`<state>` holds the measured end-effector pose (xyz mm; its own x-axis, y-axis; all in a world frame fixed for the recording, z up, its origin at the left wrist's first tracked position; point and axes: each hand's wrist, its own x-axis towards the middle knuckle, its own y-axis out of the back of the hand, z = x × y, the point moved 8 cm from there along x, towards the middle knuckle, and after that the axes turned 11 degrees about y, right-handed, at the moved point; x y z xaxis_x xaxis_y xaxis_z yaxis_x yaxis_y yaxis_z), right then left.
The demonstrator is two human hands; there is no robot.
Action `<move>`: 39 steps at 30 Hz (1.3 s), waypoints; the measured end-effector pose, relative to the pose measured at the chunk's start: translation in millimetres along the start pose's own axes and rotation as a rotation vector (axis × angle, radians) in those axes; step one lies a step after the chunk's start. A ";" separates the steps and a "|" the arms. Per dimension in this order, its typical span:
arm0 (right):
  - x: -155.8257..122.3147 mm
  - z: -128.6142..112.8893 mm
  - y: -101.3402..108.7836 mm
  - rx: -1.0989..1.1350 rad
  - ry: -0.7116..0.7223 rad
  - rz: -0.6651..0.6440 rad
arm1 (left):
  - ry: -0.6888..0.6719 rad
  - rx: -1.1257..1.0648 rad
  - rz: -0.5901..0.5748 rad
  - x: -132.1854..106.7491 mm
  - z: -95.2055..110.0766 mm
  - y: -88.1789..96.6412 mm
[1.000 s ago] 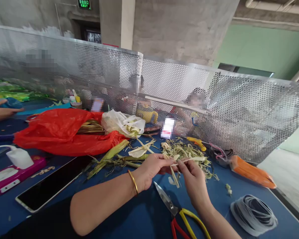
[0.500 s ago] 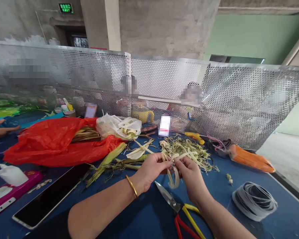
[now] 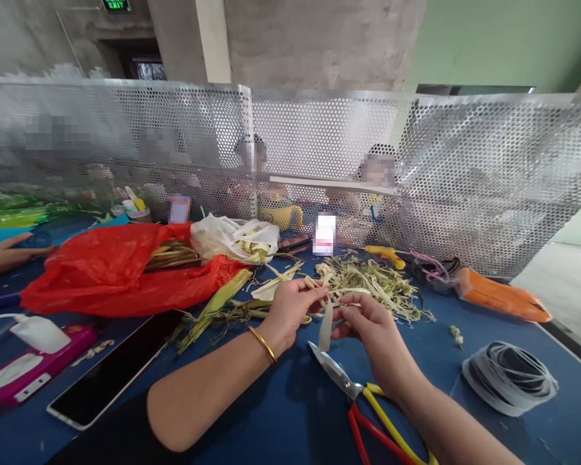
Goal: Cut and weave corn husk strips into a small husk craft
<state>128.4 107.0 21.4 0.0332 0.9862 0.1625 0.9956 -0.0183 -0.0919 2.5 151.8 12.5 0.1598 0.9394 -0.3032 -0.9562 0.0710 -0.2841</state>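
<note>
My left hand [image 3: 290,307], with a gold bangle at the wrist, pinches a pale corn husk strip [image 3: 325,329] between thumb and fingers. One end of the strip dangles below the fingertips. My right hand [image 3: 368,320] is at the strip's right side, its thumb and fingers closed at the husk; their exact hold is partly hidden. Just below the hands lie scissors [image 3: 339,374] with one red and one yellow handle, their blades together. Behind my right hand spreads a heap of shredded husk [image 3: 372,284]. Longer husk pieces [image 3: 217,307] lie left of my left hand.
A red plastic bag [image 3: 101,271] and a white bag [image 3: 232,236] hold dried husks. Left are a phone [image 3: 116,371] and a pink power strip [image 3: 43,368]. Right are a wire coil [image 3: 508,378] and an orange packet [image 3: 501,295]. A perforated metal screen [image 3: 319,135] stands behind. Another person's hand [image 3: 10,255] is far left.
My right hand has moved slightly away from my left, and the loop of husk between them now hangs as a single straight end. The whole view has shifted a little.
</note>
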 end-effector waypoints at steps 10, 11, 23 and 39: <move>-21.0 -49.7 -23.8 -0.948 0.735 -0.222 | -0.046 0.111 -0.055 -3.8 5.0 -5.8; -23.1 -53.1 -24.9 -1.017 0.777 -0.223 | -0.054 0.132 -0.064 -4.3 5.3 -6.8; -9.0 -74.7 -4.0 -0.898 0.694 -0.209 | -0.048 0.325 -0.320 -15.3 2.6 -28.4; 9.9 -29.6 18.8 -0.904 0.325 -0.049 | 0.164 0.325 -0.421 -20.2 -18.2 -34.8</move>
<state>150.0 111.5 50.3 -0.1226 0.8978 0.4231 0.6833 -0.2328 0.6920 37.0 124.3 12.0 0.5556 0.7451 -0.3690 -0.8239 0.5531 -0.1237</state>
